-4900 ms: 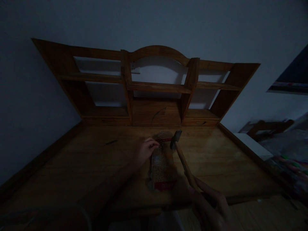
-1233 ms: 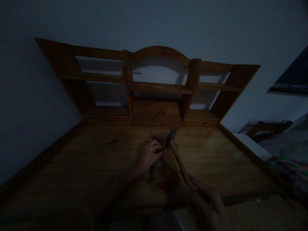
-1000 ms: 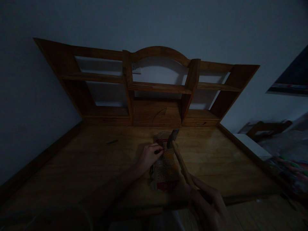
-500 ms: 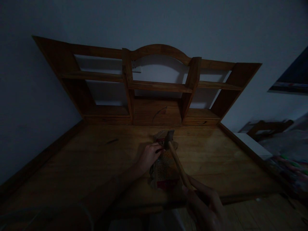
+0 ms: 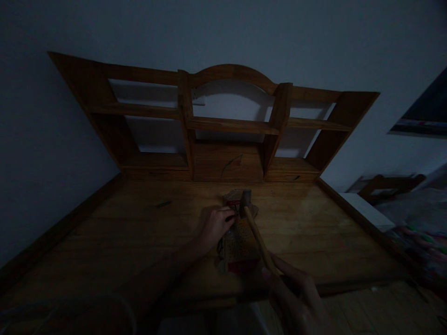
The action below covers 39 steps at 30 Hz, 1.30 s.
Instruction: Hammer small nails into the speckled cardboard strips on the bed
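Note:
My right hand is closed round the wooden handle of a hammer. The hammer's dark head is over the far part of a brown and red printed piece, which looks like a flattened carton or packet, lying on the wooden desk. On the left edge of that piece rests my left hand, its thumb and fingers pinched together close to the hammer head. Whatever is between those fingertips is too small and dark to make out.
A wooden shelf unit with open compartments and low drawers stands along the back of the desk. A small dark strip lies on the left of the desktop. Beyond the right edge are a white surface and a chair back.
The hammer head has dropped and tilted slightly toward the printed piece. My left hand stays in almost the same place.

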{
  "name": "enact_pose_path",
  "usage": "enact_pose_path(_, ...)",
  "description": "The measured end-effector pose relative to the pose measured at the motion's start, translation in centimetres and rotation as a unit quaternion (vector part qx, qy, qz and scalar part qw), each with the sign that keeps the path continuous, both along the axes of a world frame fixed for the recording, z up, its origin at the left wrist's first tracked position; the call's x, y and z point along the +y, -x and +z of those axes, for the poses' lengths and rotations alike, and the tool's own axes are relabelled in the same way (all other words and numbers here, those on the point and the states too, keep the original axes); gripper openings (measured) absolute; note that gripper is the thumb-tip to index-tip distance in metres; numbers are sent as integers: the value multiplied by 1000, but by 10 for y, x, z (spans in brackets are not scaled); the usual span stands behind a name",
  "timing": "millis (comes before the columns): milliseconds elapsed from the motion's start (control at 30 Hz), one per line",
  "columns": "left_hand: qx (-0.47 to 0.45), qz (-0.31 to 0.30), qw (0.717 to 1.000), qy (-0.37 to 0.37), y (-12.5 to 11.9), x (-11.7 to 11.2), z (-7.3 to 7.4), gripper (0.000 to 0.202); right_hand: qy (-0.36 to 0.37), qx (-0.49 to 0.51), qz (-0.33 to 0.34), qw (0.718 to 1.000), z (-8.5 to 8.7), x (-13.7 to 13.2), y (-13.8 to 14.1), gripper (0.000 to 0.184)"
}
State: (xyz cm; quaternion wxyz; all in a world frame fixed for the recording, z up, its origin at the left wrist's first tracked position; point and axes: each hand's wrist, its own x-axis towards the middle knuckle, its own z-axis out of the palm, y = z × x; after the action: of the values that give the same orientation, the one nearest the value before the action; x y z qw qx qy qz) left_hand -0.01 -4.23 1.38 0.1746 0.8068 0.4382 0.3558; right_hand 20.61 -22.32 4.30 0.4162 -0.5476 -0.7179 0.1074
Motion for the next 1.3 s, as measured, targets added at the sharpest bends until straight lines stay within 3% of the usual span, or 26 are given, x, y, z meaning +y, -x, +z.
enact_pose_path(200, 2, 6, 1000, 4, 0, -1, 3, 14, 1, 72, -70, 995, -6, -5, 14, 23)
enact_pose_path(533, 10, 15, 1000, 10, 5, 2, 1, 12, 98, 195, -79, 973, 28, 1, 20, 27)
enact_pose_path(600, 5, 19, 1000, 6, 8, 4, 1, 12, 141, 239, -82, 957, 34, 6, 21, 32)
enact_pose_path(733, -13, 44, 999, -16, 11, 5, 3, 14, 235, 355, -108, 899, 40, 17, 31, 45)
enact_pose_path(1033, 7, 76, 997, -18, 6, 0, 6, 27, 304, 415, -123, 849, 41, 26, 42, 59)
enact_pose_path(1300, 18, 79, 997, -10, 5, -1, 5, 26, 308, 434, -102, 841, 30, 28, 45, 57)
